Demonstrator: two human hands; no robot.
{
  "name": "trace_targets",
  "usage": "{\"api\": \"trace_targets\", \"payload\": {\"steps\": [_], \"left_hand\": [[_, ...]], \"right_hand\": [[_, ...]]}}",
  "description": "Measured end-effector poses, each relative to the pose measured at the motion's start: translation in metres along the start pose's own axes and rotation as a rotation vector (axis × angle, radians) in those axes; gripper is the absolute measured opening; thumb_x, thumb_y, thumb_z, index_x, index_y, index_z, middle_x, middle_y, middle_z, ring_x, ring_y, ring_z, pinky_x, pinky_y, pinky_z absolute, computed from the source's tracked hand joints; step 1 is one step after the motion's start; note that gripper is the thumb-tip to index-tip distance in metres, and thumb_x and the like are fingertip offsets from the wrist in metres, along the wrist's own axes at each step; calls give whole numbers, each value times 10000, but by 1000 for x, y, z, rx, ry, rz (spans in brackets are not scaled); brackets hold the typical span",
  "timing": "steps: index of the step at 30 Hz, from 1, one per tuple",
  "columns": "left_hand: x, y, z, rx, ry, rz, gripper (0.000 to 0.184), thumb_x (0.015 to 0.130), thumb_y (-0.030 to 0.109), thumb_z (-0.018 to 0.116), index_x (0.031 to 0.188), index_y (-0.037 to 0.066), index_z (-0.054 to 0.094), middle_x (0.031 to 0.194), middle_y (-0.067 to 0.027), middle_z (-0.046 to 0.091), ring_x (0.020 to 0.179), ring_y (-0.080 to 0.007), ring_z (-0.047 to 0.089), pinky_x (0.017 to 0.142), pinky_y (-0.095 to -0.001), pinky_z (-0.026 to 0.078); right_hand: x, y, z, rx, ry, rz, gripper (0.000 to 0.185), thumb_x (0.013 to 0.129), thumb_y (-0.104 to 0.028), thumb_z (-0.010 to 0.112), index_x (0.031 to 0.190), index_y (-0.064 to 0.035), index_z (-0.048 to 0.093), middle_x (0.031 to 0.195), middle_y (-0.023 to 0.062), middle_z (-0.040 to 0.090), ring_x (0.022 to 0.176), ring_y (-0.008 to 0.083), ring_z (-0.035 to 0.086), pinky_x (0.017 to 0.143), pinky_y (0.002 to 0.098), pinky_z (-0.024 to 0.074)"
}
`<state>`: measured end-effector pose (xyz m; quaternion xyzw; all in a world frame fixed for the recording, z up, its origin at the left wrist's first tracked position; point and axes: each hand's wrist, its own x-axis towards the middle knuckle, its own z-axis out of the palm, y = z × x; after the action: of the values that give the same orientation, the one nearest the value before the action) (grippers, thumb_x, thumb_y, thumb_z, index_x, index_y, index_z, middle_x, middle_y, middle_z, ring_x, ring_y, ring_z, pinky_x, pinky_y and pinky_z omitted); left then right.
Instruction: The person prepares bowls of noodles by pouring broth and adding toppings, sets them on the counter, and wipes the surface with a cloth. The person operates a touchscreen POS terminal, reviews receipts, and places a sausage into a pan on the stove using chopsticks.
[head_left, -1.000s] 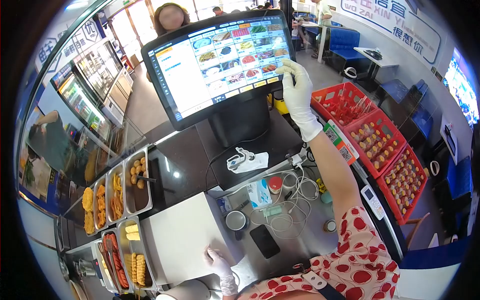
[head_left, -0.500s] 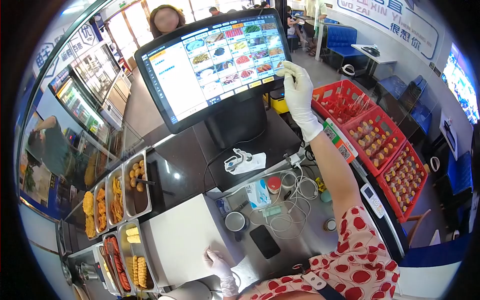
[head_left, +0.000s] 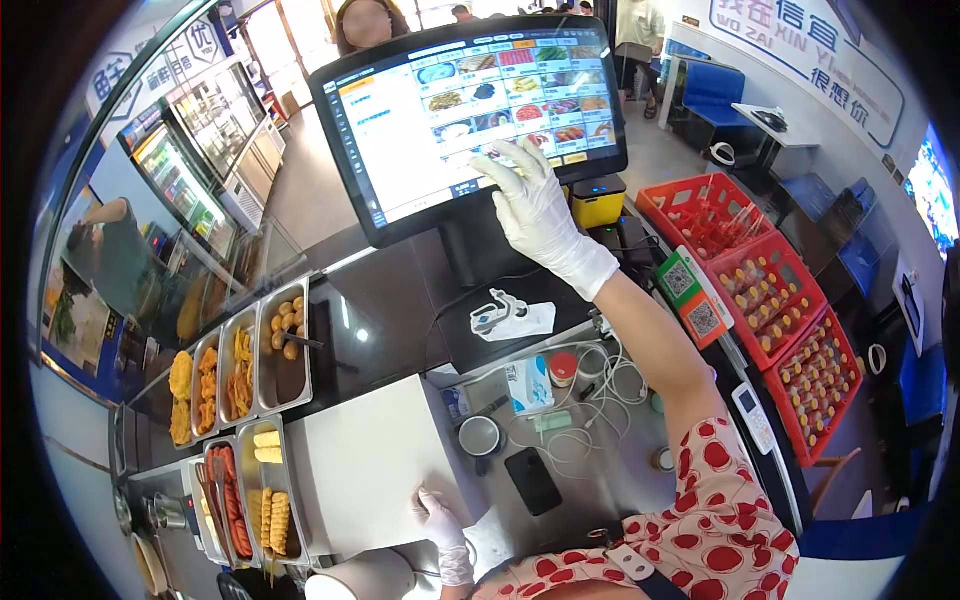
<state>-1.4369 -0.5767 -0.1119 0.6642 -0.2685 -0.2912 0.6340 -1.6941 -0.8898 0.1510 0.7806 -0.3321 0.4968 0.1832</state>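
Right hand (head_left: 545,215) up at the touchscreen (head_left: 400,150), and that's where the work is: by the look of it, picking among the picture tiles. The gloved fingers hang over the lower part of the display, half open and loosely bent, slightly spread, with nothing in their hold. Contact with the glass? Can't tell from this angle. An accurate press from here calls for one fingertip leading and the others tucked back, since the tiles sit close together and a stray knuckle could catch a neighbour.

Down low, the left hand (head_left: 437,520), gloved too, is beside the right-hand edge of the white board (head_left: 365,460). Its fingers are curled in, thumb close; whether anything is pinched there, can't tell.

The screen stands on the dark desk (head_left: 385,290), tilted in this view, with a crumpled white wrapper (head_left: 530,320) in front of its base. Nearer in, there's a mug (head_left: 480,436), a black phone (head_left: 533,480) lying flat and a tangle of white cables (head_left: 610,400). Beyond the display's top edge, a person (head_left: 366,25) is partly hidden.
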Motion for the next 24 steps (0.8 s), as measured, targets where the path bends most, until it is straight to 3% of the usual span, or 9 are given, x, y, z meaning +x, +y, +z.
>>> {"api": "trace_targets", "payload": {"steps": [2, 9, 16, 24], "left_hand": [[-1, 3, 1, -15, 10, -27, 171, 989, 108, 442, 1058, 24, 574, 667, 16, 517, 542, -29, 418, 491, -176, 344], [-1, 6, 1, -59, -13, -87, 185, 994, 129, 436, 1074, 33, 572, 679, 26, 508, 559, -19, 402, 493, -163, 334], [1, -1, -2, -27, -9, -57, 172, 983, 88, 445, 1086, 42, 575, 659, 19, 499, 556, -32, 402, 498, -183, 342], [1, -2, -1, -21, -15, -64, 189, 1001, 133, 420, 1088, 50, 565, 668, 33, 497, 546, -15, 392, 477, -168, 315]], "right_hand": [[6, -4, 9, -52, 90, -33, 529, 742, 0, 620, 1243, -123, 503, 1198, 183, 486, 1148, 385, 438, 1021, 494, 341], [7, -10, 16, -46, 97, 18, 533, 724, 29, 621, 1218, -150, 533, 1195, 177, 479, 1137, 391, 437, 1003, 475, 360], [7, -6, 21, -61, 171, 14, 508, 749, 31, 614, 1214, -157, 536, 1207, 173, 466, 1124, 398, 441, 992, 482, 365], [6, -8, 22, -80, 175, 36, 483, 752, 25, 611, 1198, -149, 552, 1213, 171, 470, 1135, 400, 439, 981, 488, 368]]}}
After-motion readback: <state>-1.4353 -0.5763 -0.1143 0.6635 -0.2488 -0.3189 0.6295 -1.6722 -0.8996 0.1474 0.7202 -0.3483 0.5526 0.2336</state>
